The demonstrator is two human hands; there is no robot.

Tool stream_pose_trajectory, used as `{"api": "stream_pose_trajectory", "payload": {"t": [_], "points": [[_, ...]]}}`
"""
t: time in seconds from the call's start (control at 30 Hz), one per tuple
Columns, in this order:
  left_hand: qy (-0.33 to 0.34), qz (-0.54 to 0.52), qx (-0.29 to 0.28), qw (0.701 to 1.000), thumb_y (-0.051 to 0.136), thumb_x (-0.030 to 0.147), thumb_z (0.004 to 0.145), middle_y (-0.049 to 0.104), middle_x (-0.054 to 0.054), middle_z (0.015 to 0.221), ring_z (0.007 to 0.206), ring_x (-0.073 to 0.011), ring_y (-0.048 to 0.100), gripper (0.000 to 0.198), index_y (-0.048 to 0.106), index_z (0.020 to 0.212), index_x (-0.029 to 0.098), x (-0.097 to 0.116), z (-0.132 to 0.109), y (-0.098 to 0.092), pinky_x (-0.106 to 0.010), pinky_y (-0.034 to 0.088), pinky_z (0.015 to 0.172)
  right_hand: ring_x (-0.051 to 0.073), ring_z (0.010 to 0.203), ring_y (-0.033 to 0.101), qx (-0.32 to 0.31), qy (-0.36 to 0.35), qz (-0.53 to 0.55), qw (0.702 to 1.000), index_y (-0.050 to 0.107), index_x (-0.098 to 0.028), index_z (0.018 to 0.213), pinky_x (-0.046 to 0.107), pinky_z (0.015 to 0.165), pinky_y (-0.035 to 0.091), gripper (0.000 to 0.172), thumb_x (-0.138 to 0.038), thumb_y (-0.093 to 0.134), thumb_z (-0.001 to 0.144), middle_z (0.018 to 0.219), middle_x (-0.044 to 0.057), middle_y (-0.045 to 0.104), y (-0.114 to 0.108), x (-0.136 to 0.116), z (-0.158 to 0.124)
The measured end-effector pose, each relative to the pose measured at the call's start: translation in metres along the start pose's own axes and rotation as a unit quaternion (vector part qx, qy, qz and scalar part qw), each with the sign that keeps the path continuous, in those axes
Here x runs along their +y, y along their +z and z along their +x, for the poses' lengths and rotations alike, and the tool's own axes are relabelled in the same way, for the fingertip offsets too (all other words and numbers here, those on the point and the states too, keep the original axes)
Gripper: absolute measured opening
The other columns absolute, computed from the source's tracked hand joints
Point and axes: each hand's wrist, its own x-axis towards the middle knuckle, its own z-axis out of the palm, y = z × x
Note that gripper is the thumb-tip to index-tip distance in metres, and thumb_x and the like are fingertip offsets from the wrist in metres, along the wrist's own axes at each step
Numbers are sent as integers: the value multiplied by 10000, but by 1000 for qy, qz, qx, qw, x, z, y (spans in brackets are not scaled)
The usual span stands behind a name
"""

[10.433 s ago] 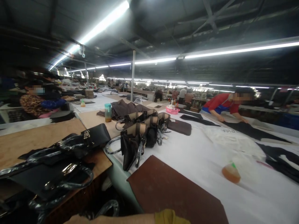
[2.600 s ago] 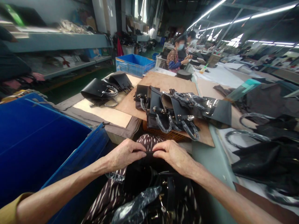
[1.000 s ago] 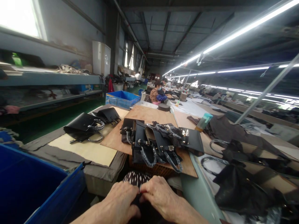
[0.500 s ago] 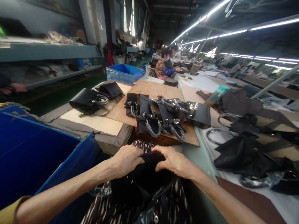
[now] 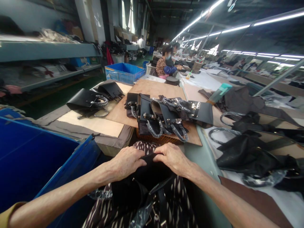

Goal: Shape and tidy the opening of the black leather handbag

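A black handbag (image 5: 142, 183) lies on my lap over a brown-and-white patterned cloth. My left hand (image 5: 125, 161) and my right hand (image 5: 172, 156) both press curled fingers onto the bag's top edge, close together. The bag's plastic-wrapped handle (image 5: 140, 215) shows below my wrists. On the plywood board (image 5: 152, 90) just ahead stands a row of black handbags (image 5: 163, 115) with wrapped handles.
A blue plastic bin (image 5: 42, 158) sits at my left. More black bags (image 5: 91, 98) lie on the low table (image 5: 92, 125), and dark bags (image 5: 249, 152) are heaped on the right. A teal bottle (image 5: 218, 92), a blue crate (image 5: 124, 72) and a seated person (image 5: 165, 65) are farther back.
My hands have drawn slightly closer together on the bag's top edge. The view has tilted down a little since a second ago.
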Motion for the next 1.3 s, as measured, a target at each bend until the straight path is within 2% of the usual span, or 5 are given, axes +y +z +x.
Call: {"api": "stream_pose_trajectory", "payload": {"t": [0.4, 0.7, 0.93, 1.17, 1.3], "points": [[1, 70, 6, 998, 532, 322, 736, 649, -31, 794, 760, -217, 595, 157, 622, 819, 223, 7, 15, 2, -251, 390, 592, 124, 582, 447, 17, 36, 14, 999, 649, -224, 630, 219, 560, 271, 145, -296, 550, 707, 536, -23, 504, 1, -6, 2], [51, -23, -23, 998, 507, 217, 759, 565, 26, 579, 563, -109, 491, 172, 638, 653, 182, 3, 21, -2, -195, 290, 506, 127, 696, 520, -65, -63, 129, 987, 666, -277, 878, 211, 642, 326, 190, -345, 533, 761, 703, -56, 602, -5, 7, -6], [72, -37, -21, 996, 534, 205, 757, 505, 45, 540, 520, -81, 428, 166, 615, 618, 166, -2, 19, 0, -176, 268, 484, 110, 589, 464, -21, -69, 31, 997, 674, -233, 771, 208, 588, 313, 234, -338, 471, 823, 575, -35, 523, -3, 2, -3], [88, 24, -2, 996, 600, 372, 725, 650, -4, 790, 726, -180, 583, 199, 641, 842, 216, 4, 25, 3, -213, 352, 549, 134, 664, 534, -3, -29, 59, 998, 678, -247, 779, 230, 640, 346, 191, -248, 488, 791, 645, -18, 612, 3, -3, -2], [82, 65, -24, 994, 502, 254, 785, 671, -46, 780, 722, -207, 609, 172, 656, 826, 191, 7, 29, 1, -240, 378, 568, 180, 891, 554, -87, -24, 202, 975, 618, -246, 1002, 273, 788, 387, 312, -250, 591, 691, 930, 1, 644, -11, 6, -6]]}}
